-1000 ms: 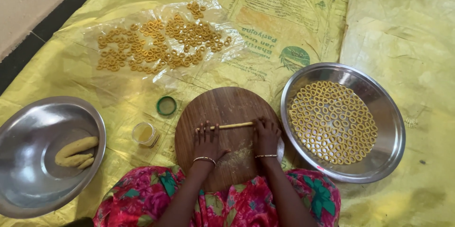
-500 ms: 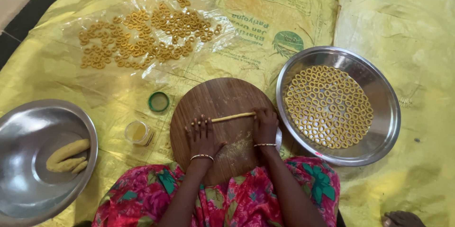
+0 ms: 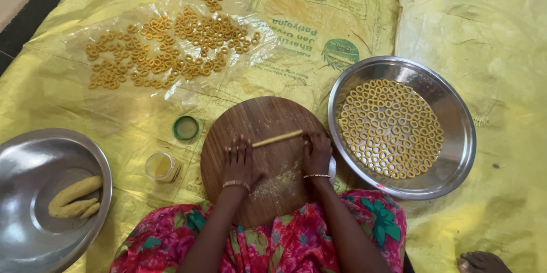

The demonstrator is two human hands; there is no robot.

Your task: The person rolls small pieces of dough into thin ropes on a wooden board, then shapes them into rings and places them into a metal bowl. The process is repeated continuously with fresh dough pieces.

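Left hand: (image 3: 238,160) lies palm down on the board at lower centre of the frame, fingers spread flat over the left end of the dough rope; it grips nothing.
Right hand: (image 3: 317,152) lies palm down on the board, fingers flat and close together on the right end of the rope; it grips nothing.
Dough rope: (image 3: 277,138) thin, yellow, slightly slanted, stretched between the two hands.
Board: (image 3: 259,119) round, wooden, with crumbs near its lower middle.
Right pan: (image 3: 458,153) steel, right of centre, touching the board's edge, filled with small dough rings in rows.
Left pan: (image 3: 34,233) steel, lower left of the frame, holding dough lumps (image 3: 73,196).
Plastic sheet: (image 3: 114,28) clear, upper left, strewn with rings.
Jar: (image 3: 160,166) small, open, just left of the board; its green lid (image 3: 186,128) lies just above it.
Floor cover: (image 3: 484,33) yellow sacking under everything.
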